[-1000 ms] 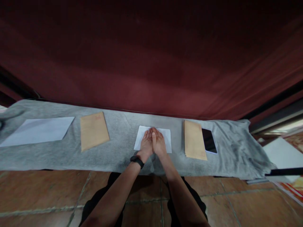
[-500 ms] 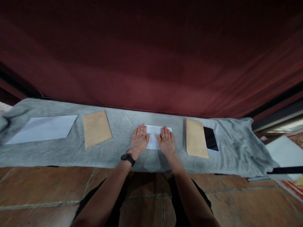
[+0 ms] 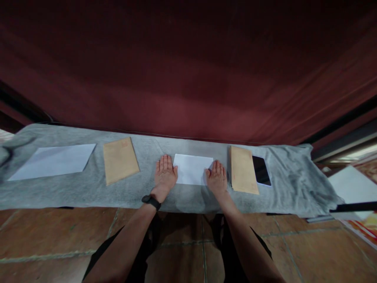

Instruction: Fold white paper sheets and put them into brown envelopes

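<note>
A folded white paper (image 3: 193, 169) lies flat on the grey cloth (image 3: 147, 196) in front of me. My left hand (image 3: 165, 177), with a black band on the wrist, rests flat at the paper's left edge, fingers stretched out. My right hand (image 3: 217, 180) lies flat at the paper's right edge, fingers together and extended. Neither hand holds anything.
A brown envelope (image 3: 120, 159) and a large white sheet (image 3: 53, 161) lie to the left. To the right lie a stack of brown envelopes (image 3: 243, 169) and a dark phone (image 3: 260, 170). A dark red curtain (image 3: 188, 78) hangs behind. Tiled floor (image 3: 59, 236) is below.
My hands started together on the middle of the paper and slid apart to its left and right edges, uncovering it.
</note>
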Demonstrator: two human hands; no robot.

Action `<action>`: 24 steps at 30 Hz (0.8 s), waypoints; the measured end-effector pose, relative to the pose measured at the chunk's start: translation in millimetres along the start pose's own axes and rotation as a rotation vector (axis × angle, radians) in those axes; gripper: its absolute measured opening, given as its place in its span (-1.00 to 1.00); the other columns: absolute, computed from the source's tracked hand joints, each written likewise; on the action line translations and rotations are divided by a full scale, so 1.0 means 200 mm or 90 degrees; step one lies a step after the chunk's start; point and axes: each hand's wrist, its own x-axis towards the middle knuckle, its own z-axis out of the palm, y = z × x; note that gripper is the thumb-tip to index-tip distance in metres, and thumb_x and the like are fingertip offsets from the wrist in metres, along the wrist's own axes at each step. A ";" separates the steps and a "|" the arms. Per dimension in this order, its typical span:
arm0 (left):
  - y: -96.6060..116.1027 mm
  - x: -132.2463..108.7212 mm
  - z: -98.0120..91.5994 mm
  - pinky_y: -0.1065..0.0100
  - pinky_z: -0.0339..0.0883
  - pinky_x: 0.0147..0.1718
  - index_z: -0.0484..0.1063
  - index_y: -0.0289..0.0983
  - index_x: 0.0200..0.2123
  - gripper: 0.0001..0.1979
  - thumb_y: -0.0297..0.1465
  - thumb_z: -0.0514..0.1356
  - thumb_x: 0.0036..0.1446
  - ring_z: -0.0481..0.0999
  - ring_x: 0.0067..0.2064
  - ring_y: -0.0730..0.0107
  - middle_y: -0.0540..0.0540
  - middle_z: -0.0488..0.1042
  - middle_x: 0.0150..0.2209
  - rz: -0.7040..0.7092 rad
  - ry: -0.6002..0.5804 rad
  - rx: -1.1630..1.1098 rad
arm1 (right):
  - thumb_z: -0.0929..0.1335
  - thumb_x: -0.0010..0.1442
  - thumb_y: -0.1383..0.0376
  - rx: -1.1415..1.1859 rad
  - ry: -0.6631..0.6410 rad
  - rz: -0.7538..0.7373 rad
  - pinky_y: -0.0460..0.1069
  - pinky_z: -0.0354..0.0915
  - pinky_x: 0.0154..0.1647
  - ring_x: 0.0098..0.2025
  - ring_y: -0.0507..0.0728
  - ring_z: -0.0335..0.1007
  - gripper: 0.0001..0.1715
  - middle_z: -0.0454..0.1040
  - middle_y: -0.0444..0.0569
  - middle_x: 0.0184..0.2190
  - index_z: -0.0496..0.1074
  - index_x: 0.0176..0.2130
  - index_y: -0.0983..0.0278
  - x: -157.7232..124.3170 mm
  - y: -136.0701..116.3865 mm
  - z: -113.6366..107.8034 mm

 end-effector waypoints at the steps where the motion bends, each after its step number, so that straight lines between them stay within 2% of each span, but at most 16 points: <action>1: 0.03 -0.01 -0.01 -0.01 -0.21 0.43 0.04 -0.59 0.40 -0.36 -0.30 -0.15 0.39 -0.06 0.48 0.02 -0.40 0.02 0.44 0.015 0.022 -0.007 | 0.10 0.47 0.19 0.017 -0.005 0.002 0.30 0.09 0.36 0.40 0.39 0.12 -0.32 0.19 0.44 0.35 0.21 0.33 0.63 0.01 -0.02 -0.02; 4: 0.16 -0.03 -0.01 0.06 -0.19 0.44 0.00 -0.46 0.44 -0.38 -0.35 -0.14 0.38 -0.08 0.49 0.15 -0.29 0.03 0.46 0.139 0.037 -0.049 | 0.06 0.48 0.19 0.122 -0.047 -0.037 0.27 0.04 0.42 0.45 0.31 0.01 -0.33 0.12 0.34 0.40 0.19 0.35 0.57 0.06 -0.11 -0.05; 7: 0.27 -0.04 0.05 0.07 -0.16 0.44 -0.01 -0.42 0.44 -0.37 -0.39 -0.08 0.34 -0.04 0.48 0.18 -0.28 0.07 0.45 0.253 -0.028 -0.071 | -0.02 0.50 0.16 0.251 -0.117 -0.063 0.19 0.03 0.44 0.46 0.17 0.00 -0.32 0.14 0.17 0.41 0.20 0.37 0.43 0.09 -0.24 -0.05; 10: 0.30 -0.04 0.12 -0.02 -0.14 0.42 -0.07 -0.35 0.46 -0.31 -0.40 -0.02 0.31 -0.02 0.48 0.14 -0.29 0.04 0.45 0.299 -0.068 -0.068 | -0.04 0.50 0.12 0.287 -0.163 -0.074 0.16 -0.02 0.46 0.46 0.13 0.02 -0.30 0.19 0.12 0.40 0.22 0.37 0.38 0.09 -0.32 -0.03; 13: 0.28 -0.03 0.15 0.01 -0.16 0.43 -0.06 -0.33 0.46 -0.33 -0.40 -0.04 0.32 -0.02 0.48 0.17 -0.27 0.03 0.46 0.300 -0.085 -0.060 | -0.06 0.51 0.12 0.257 -0.178 -0.076 0.14 -0.06 0.47 0.45 0.13 0.03 -0.29 0.21 0.10 0.39 0.22 0.37 0.38 0.09 -0.34 -0.01; 18: 0.22 0.00 0.09 0.11 -0.19 0.43 0.03 -0.44 0.43 -0.40 -0.40 -0.15 0.37 -0.05 0.49 0.21 -0.25 0.04 0.46 0.236 -0.076 -0.052 | 0.01 0.51 0.12 0.158 -0.164 -0.093 0.20 -0.12 0.47 0.48 0.19 -0.05 -0.34 0.12 0.14 0.42 0.15 0.40 0.38 0.08 -0.29 0.02; 24: 0.15 0.00 0.06 0.09 -0.20 0.43 0.05 -0.37 0.43 -0.38 -0.22 -0.13 0.42 -0.04 0.49 0.19 -0.22 0.07 0.45 0.186 -0.056 -0.062 | 0.13 0.49 0.12 0.072 -0.113 -0.103 0.27 -0.07 0.43 0.47 0.30 -0.02 -0.36 0.03 0.21 0.45 0.13 0.41 0.34 0.05 -0.20 0.05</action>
